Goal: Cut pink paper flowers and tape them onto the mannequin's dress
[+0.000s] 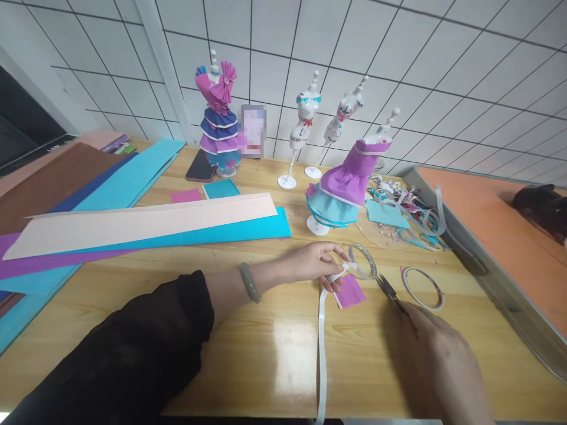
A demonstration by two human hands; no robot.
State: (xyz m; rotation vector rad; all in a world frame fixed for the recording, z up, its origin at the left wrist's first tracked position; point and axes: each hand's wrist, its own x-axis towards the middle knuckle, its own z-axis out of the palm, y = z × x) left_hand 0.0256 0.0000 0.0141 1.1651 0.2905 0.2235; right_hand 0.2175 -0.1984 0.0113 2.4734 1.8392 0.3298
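Observation:
My left hand (315, 264) reaches across the wooden table (248, 348) and pinches a small roll of double-sided tape (363, 260), its white strip (322, 342) trailing toward the near edge. A small purple paper piece (351, 291) lies under the fingers. My right hand (436, 354) is closed on small scissors (390, 289), whose blades point at the tape roll. A jade bangle sits on my left wrist.
Another tape roll (423, 287) lies to the right. Mannequins in paper dresses (341, 183) (218, 118) stand behind, with two bare ones (301, 127). Long crepe paper sheets (146, 227) cover the left. Scraps (407, 215), a phone (201, 165) and an orange-topped bench (496, 236) surround.

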